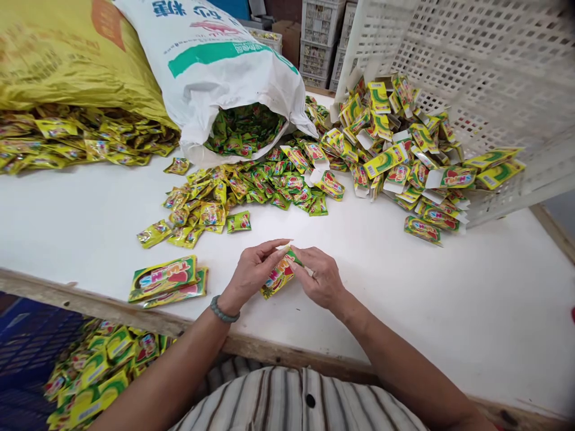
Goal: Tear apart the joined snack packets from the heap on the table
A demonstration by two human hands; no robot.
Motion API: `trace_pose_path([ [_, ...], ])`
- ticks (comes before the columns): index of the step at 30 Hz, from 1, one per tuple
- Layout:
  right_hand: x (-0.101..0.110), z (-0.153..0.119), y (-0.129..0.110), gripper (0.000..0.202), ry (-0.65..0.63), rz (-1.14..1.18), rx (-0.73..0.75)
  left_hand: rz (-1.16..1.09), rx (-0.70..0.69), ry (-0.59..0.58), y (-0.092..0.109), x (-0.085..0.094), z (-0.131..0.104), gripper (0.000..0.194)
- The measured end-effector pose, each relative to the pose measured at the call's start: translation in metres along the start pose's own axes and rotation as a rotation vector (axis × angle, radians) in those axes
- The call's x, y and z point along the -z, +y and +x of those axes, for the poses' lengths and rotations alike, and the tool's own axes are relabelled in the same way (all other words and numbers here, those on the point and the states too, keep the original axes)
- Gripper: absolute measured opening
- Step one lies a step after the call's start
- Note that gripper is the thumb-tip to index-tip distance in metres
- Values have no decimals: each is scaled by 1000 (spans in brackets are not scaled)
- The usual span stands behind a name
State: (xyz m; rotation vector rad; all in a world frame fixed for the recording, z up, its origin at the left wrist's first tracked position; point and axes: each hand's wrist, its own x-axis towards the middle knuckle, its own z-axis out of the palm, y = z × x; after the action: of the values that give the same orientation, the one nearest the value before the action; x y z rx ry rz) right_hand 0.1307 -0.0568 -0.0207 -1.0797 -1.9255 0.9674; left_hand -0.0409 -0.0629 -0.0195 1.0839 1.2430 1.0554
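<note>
A small yellow and green candy box (277, 279) is held between my hands over the near part of the table. Closed around its upper left side is my left hand (258, 266), with a braided band on the wrist. My right hand (320, 272) grips the upper right corner, thumb lying on the front face. White flap edges show at the top, partly hidden by the fingers. Left of my hands, two similar boxes (164, 278) lie overlapping. Beyond them is a pile of yellow candy packets (197, 212) beside green candy packets (278, 179).
A white sack (197, 90) spills green packets, and a yellow sack (67, 66) spills yellow ones. At the right, a tipped white crate (476, 96) holds many boxes with open flaps. Below the table edge (90, 302), a blue basket (22, 359) holds more boxes.
</note>
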Motion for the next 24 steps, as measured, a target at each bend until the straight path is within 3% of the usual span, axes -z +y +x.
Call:
trace_pose_path([
  [4,-8,-2,-1,42,74,190,-169,-183,49,13,-1,-2,4,51],
  [7,-13,-4,-5,47,92,103,-85,-214,38,57,0,-6,3,52],
  [11,-15,-7,-7,49,4,23,-2,-107,-14,97,16,2,-6,53],
  [13,-12,-8,-6,56,-22,48,-18,48,-58,77,32,22,-10,55],
  [16,-6,-6,-3,57,35,85,-43,334,-85,49,57,76,-18,58],
  [20,1,-3,2,48,123,72,-104,707,88,-6,68,154,-30,45],
  [22,2,-3,5,45,126,58,-100,854,187,-54,64,176,-35,46],
  [24,1,-2,7,42,127,36,-74,927,240,-80,58,184,-39,52],
])
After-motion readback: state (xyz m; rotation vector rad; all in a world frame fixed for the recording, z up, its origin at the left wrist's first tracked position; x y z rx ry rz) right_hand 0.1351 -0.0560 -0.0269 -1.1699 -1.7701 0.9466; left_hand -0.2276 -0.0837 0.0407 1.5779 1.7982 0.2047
